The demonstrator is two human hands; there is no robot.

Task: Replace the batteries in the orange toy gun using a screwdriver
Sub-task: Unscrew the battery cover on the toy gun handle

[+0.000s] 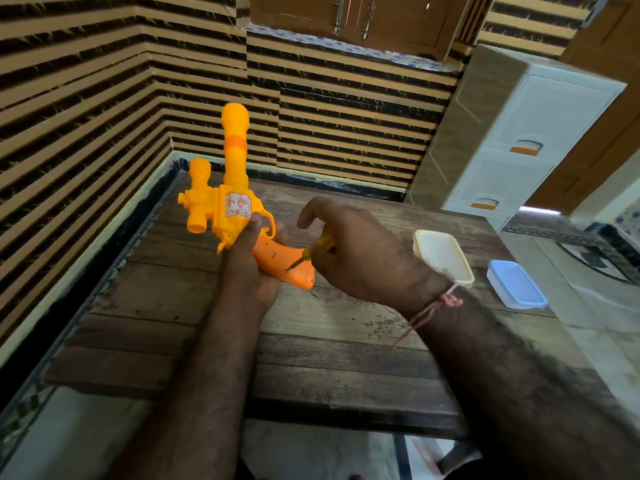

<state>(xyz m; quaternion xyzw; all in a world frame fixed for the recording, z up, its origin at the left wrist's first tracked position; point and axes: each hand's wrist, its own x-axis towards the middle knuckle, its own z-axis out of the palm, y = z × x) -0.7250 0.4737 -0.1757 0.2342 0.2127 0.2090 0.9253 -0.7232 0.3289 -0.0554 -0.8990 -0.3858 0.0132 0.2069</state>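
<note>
The left hand (pixel 247 261) gripped the orange toy gun (pixel 235 206) around the top of its handle, holding it above the wooden table (pixel 311 341) with the barrel pointing up and away. The right hand (pixel 360 251) pinched a yellow-handled screwdriver (pixel 311 252), its tip set against the side of the handle near the butt. A cream lid (pixel 443 256) and a blue-lidded box (pixel 516 284) lay further right.

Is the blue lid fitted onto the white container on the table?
No: the blue lid lies flat on the table beside the white container, which stands open.
</note>
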